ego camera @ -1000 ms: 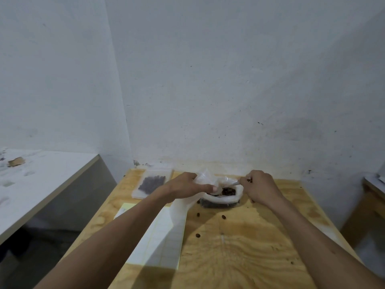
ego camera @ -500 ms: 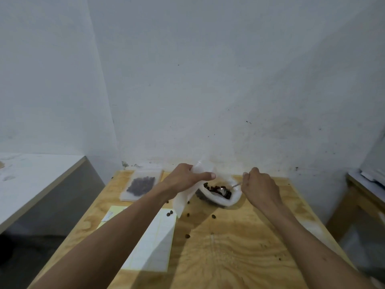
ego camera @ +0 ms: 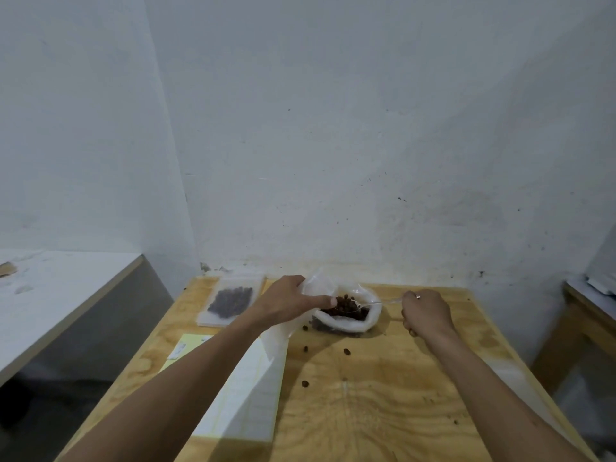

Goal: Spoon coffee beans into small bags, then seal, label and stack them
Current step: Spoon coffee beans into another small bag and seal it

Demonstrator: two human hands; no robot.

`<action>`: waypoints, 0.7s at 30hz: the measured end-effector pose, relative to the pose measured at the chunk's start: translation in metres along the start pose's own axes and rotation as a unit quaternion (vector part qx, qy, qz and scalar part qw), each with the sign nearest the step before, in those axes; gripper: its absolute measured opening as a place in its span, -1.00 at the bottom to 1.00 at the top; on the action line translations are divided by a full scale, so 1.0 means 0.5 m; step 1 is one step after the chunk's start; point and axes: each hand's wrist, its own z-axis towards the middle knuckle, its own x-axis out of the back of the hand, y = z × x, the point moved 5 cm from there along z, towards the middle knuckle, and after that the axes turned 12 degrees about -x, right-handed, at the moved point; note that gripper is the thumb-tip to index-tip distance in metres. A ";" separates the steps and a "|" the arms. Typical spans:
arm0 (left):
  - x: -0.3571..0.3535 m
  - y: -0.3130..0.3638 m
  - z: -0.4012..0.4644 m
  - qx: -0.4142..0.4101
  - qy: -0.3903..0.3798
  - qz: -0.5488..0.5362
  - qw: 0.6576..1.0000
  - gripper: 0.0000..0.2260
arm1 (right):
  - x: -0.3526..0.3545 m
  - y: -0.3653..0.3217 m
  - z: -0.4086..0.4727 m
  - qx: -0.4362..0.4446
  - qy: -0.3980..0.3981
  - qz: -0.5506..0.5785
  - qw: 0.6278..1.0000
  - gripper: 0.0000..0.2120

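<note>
At far edge of plywood table (ego camera: 383,411), left hand (ego camera: 286,303) pinches small clear bag (ego camera: 311,288), thumb extended toward supply bag (ego camera: 346,316). Right hand (ego camera: 425,311) curled round thin spoon (ego camera: 376,303); bowl end lies on coffee beans (ego camera: 346,306) in rolled-down white plastic mouth. Both forearms reach forward. Filled flat bag (ego camera: 230,301) rests far left, near wall. Pale label sheet (ego camera: 243,405) under left forearm. Loose beans (ego camera: 346,351) scattered on wood. Rough white wall (ego camera: 333,145) behind; white counter (ego camera: 50,295) at left.
</note>
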 end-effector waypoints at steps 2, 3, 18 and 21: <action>0.007 -0.006 0.000 -0.017 0.010 0.016 1.000 -0.60 | 0.007 -0.013 0.000 0.007 0.002 0.010 1.000 -0.63; 0.011 -0.006 -0.003 -0.024 0.011 0.026 0.999 -0.57 | 0.012 -0.022 -0.002 0.011 0.004 0.011 1.000 -0.62; 0.006 -0.022 -0.018 -0.034 -0.014 0.084 0.996 -0.47 | 0.017 -0.196 -0.086 0.241 0.049 -0.063 0.967 -0.73; 0.003 -0.024 -0.015 -0.025 -0.016 0.053 0.998 -0.50 | 0.025 -0.206 -0.099 0.278 0.110 -0.119 0.947 -0.73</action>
